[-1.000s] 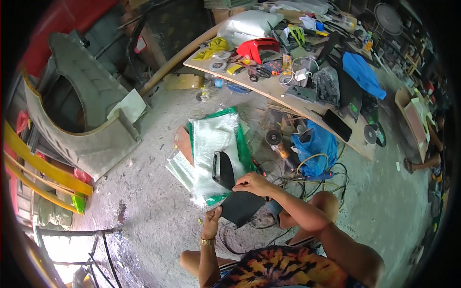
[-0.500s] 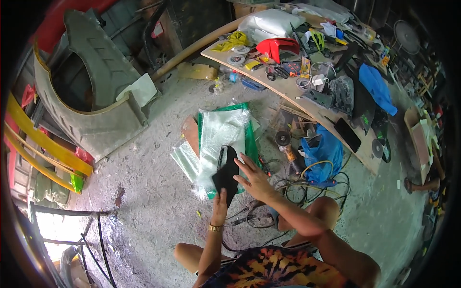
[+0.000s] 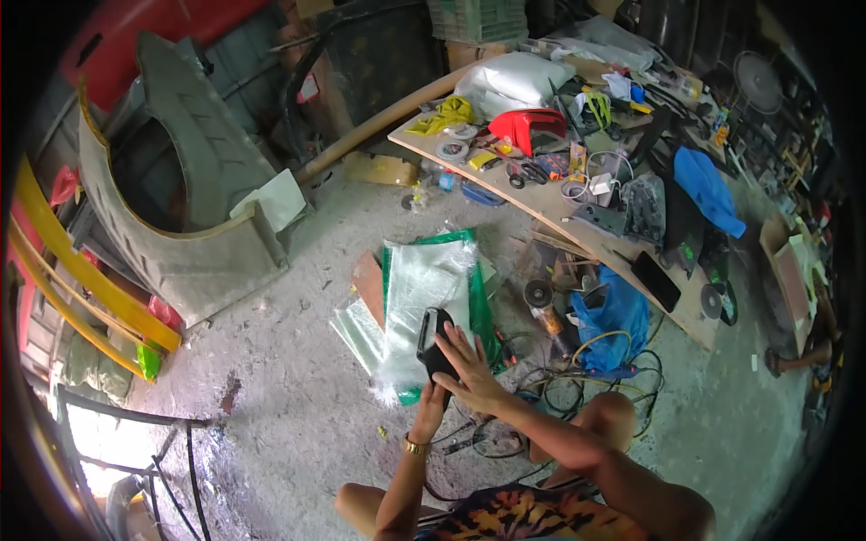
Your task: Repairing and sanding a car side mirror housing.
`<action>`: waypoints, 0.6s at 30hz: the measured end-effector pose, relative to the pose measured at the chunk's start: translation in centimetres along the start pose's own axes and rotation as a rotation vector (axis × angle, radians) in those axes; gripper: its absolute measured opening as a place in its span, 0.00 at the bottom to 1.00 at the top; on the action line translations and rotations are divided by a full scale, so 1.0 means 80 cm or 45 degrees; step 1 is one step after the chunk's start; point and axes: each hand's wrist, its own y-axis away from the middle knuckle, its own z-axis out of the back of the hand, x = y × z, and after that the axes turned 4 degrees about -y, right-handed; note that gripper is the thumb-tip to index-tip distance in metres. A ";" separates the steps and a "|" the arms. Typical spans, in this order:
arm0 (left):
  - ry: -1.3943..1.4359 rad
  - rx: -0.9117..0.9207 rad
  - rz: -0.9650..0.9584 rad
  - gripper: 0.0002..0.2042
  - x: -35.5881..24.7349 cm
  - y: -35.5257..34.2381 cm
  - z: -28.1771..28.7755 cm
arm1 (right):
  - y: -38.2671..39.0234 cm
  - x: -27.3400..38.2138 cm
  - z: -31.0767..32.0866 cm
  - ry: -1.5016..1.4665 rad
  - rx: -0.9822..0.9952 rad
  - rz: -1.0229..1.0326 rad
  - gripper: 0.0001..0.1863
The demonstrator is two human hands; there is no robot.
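Note:
A glossy black molded piece [image 3: 437,341], with a raised rim along its far left edge, is in my hands above the floor. My left hand [image 3: 431,410], with a gold watch at the wrist, grips its near end. Across its right side lies my right hand [image 3: 474,371], fingers stretched out and apart, hiding much of the surface. Beneath and beyond the piece, clear plastic-like sheets [image 3: 419,270] rest on a green sheet [image 3: 481,316]. Another translucent sheet [image 3: 357,335] and a brown board [image 3: 368,287] stick out at the left of this stack.
An angle grinder [image 3: 547,316], a blue plastic bag [image 3: 609,316] and tangled cables [image 3: 564,392] lie to my right. Beyond them, a low wooden board [image 3: 559,222] carries tools, tape rolls and a red part [image 3: 525,129]. A large grey fender-shaped panel [image 3: 203,257] stands at far left.
The black piece has turned, so its rim now faces up along the left edge. My right hand has come down flat over it. The view has shifted slightly.

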 end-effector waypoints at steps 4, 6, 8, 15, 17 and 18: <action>-0.016 0.163 0.013 0.19 0.007 0.026 0.018 | 0.003 -0.004 0.007 0.230 -0.007 0.154 0.34; -0.004 0.132 -0.036 0.22 0.010 0.033 0.012 | 0.008 -0.001 0.004 0.199 -0.105 0.185 0.26; 0.002 0.123 -0.081 0.26 0.012 0.042 0.013 | 0.006 0.000 0.005 0.164 -0.048 0.141 0.25; 0.210 0.175 0.115 0.28 -0.025 0.047 0.006 | 0.011 -0.021 -0.012 -0.123 -0.121 0.067 0.20; 0.580 0.230 0.087 0.31 -0.016 0.043 -0.002 | 0.014 -0.024 -0.013 -0.087 -0.181 0.092 0.18; 0.572 0.242 0.098 0.31 -0.017 0.044 -0.002 | 0.014 -0.025 -0.012 -0.119 -0.115 0.064 0.16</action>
